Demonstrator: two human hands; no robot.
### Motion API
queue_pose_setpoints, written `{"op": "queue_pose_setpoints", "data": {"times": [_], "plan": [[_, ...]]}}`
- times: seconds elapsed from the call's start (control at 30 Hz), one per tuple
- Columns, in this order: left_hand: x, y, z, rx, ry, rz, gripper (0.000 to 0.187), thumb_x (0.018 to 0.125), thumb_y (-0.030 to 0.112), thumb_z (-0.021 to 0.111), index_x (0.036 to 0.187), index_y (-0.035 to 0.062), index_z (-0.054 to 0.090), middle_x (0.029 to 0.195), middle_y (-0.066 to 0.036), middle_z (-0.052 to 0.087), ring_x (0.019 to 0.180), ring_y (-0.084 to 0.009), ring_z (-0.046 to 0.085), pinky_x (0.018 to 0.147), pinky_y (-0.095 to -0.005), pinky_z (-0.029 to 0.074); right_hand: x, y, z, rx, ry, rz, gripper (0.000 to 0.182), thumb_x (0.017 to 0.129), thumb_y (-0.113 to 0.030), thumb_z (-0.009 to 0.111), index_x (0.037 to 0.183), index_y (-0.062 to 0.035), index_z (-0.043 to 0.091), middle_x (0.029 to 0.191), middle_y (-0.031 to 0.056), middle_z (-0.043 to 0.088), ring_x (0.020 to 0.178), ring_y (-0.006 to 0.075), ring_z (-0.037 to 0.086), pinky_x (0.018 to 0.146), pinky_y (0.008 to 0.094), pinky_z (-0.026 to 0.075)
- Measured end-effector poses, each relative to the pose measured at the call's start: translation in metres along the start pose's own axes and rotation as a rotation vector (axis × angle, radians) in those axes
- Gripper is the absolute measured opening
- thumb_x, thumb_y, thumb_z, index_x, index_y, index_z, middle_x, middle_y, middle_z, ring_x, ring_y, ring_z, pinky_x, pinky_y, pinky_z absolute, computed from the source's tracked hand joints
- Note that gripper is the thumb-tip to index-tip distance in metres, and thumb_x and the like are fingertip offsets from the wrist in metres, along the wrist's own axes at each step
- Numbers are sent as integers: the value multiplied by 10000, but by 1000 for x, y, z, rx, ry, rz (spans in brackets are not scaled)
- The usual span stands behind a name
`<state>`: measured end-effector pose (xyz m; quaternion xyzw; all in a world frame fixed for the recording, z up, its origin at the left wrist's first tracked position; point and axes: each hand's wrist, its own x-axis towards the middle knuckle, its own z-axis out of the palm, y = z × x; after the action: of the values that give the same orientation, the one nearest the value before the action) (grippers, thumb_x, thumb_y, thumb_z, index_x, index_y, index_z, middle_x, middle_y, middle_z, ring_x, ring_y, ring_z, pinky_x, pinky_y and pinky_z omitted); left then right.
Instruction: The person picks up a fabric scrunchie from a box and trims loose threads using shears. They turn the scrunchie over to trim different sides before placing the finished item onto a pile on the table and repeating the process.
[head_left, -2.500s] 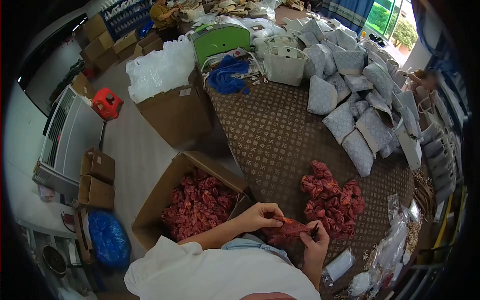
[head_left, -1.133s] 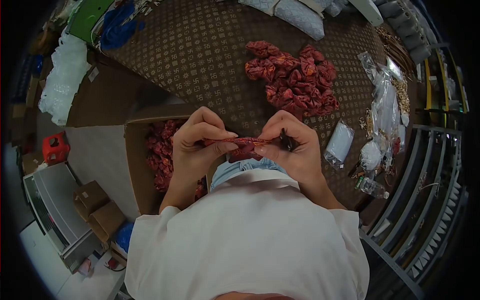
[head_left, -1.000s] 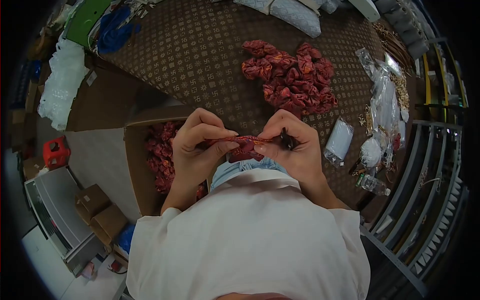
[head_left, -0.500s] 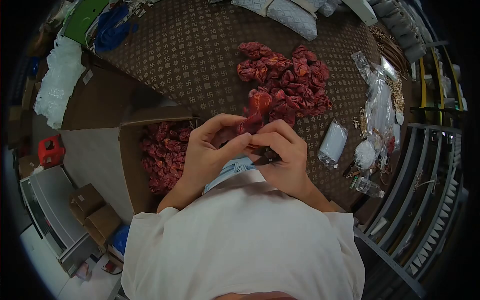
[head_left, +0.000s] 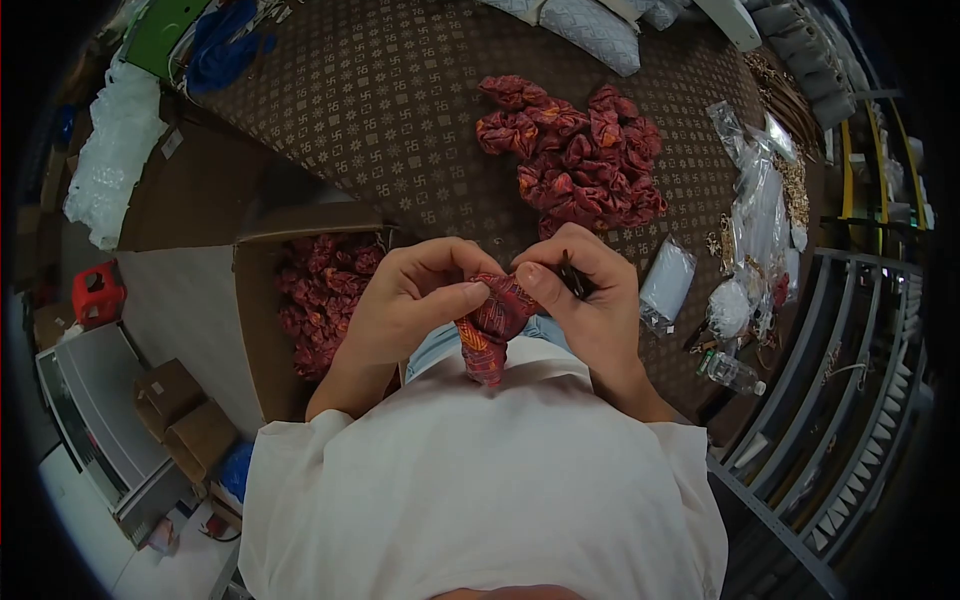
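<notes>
The room has soft, rather dim light, with a wide table (head_left: 400, 110) under a brown patterned cover at 12 o'clock, a shelf with yellow posts (head_left: 873, 160) toward 2 o'clock, a grey metal rack (head_left: 778, 528) near 4 o'clock, and a plain grey floor (head_left: 190, 310) at 9 o'clock.

Red fabric, brown patterned cloth
The red fabric piece (head_left: 492, 318) at centre shows orange patterning; the brown cloth (head_left: 400, 110) across the top carries rows of pale geometric motifs.
</notes>
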<state>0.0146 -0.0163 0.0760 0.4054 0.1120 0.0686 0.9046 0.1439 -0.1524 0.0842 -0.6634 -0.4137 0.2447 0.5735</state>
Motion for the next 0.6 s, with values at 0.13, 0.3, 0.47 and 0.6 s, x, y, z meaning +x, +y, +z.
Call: {"op": "queue_pose_setpoints", "data": {"times": [0.13,0.3,0.47,0.6], "plan": [[-2,2,3,-23,72,-36,150,801,20,555,936,-39,586,865,-68,616,786,-96,582,718,-225,468,-3,-15,6,180,50,238,210,724,-58,678,917,-15,609,739,41,539,656,115,508,600,240,418],[-3,6,5,-17,142,-62,144,782,15,564,912,-38,598,836,-68,625,764,-97,588,710,-224,471,-4,-26,-5,-163,23,-89,383,699,-69,687,1070,-43,598,725,60,520,608,137,496,557,240,414],[-3,8,8,-1,148,-73,128,783,11,559,896,-35,599,811,-67,626,741,-95,593,691,-217,476,-11,-17,-6,-394,-23,-251,427,660,-90,703,1075,-61,610,672,61,500,546,155,474,459,257,385],[-4,7,7,-21,113,-58,108,779,-2,560,876,-31,598,799,-62,625,719,-88,594,662,-207,479,-9,-16,-6,-448,-15,-310,415,643,-83,704,1051,-75,627,628,49,489,516,163,460,431,265,370]]}}
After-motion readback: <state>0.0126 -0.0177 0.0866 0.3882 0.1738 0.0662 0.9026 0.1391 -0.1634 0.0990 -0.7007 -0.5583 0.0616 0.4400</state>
